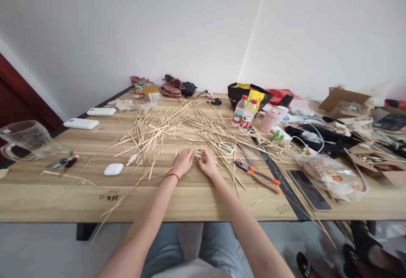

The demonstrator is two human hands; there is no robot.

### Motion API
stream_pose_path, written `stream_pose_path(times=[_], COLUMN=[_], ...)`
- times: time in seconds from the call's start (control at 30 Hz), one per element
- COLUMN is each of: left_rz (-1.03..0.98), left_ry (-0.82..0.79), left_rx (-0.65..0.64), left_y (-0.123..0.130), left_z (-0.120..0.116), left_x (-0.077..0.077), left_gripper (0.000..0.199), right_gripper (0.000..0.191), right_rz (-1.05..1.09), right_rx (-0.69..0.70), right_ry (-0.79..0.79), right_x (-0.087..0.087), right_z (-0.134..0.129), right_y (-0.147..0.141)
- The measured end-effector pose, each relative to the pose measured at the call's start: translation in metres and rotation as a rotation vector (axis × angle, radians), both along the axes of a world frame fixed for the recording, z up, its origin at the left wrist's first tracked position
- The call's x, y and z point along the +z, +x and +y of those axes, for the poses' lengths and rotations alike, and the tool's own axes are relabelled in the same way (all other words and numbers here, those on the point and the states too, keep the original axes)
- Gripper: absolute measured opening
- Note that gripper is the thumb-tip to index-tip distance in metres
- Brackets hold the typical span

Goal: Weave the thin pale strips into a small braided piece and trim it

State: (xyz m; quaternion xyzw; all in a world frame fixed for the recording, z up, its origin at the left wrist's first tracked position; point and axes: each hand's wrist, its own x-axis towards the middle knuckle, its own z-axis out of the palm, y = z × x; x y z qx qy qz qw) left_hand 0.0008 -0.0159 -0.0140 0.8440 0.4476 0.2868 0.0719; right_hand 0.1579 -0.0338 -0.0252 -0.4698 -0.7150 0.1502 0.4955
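Note:
My left hand [184, 162], a red cord round its wrist, is at the table's middle with its fingers curled together on a thin pale strip [197, 155]. Close beside it, my right hand [207, 164] pinches the same strip between thumb and fingers. The fingertips partly hide the strip. A loose heap of flat, straw-coloured strips [158, 130] spreads beyond both hands. White-handled scissors [226, 147] lie among the strips past my right hand. Pliers with orange handles [258, 177] rest farther right.
Two plastic bottles [248, 116] and a pink cup [269, 119] stand back right, before a black bag [237, 96]. A phone [309, 190] lies right. At left are a clear pitcher [28, 140] and a white case [113, 169]. A person's shoe [303, 264] shows below the table.

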Motion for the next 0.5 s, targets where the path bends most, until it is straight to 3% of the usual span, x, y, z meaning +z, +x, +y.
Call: stream_pose_path(times=[0.5], left_rz=[0.040], left_ry=[0.015], left_rx=[0.007], left_y=[0.0002], left_z=[-0.0003], left_x=[0.0023], left_gripper=[0.016], right_gripper=[0.011], right_rz=[-0.049], right_rx=[-0.011], right_ry=[-0.018], right_x=[-0.0027], right_z=[0.0005], right_y=[-0.0006])
